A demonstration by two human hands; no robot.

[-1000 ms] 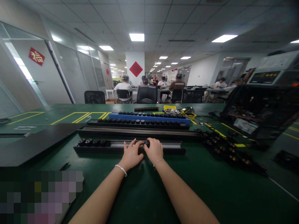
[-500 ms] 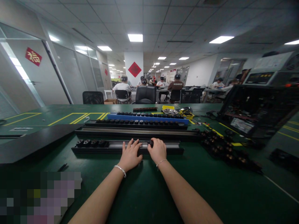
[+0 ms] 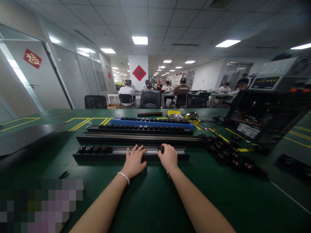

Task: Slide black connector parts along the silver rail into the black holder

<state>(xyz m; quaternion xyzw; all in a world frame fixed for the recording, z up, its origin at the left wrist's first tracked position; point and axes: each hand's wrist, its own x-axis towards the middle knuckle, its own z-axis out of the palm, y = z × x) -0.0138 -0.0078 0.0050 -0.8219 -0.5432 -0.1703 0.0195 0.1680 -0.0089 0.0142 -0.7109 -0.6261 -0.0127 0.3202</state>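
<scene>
Spread over the near edge of a long black channel (image 3: 97, 157) is my left hand (image 3: 134, 161), its fingers apart and lying across the silver inner strip (image 3: 123, 150). Farther right along the same channel, my right hand (image 3: 168, 156) is closed around a small black round part (image 3: 161, 149); the fingertips hide some of it. Several similar black parts (image 3: 94, 149) sit in a row at the channel's left end. Both palms are toward the table, with the wrists just in front of the channel.
Behind lie another long black channel (image 3: 141, 137), a black strip of parts (image 3: 136, 127) and a blue rail (image 3: 153, 123). Loose black parts (image 3: 233, 155) are heaped at right, near an opened computer case (image 3: 252, 113). A grey sheet (image 3: 21, 136) is at left. People sit beyond the table.
My right hand has slid a little to the right along the channel with the small black part. My left hand has stayed at nearly the same spot. The grey sheet at left has shifted.
</scene>
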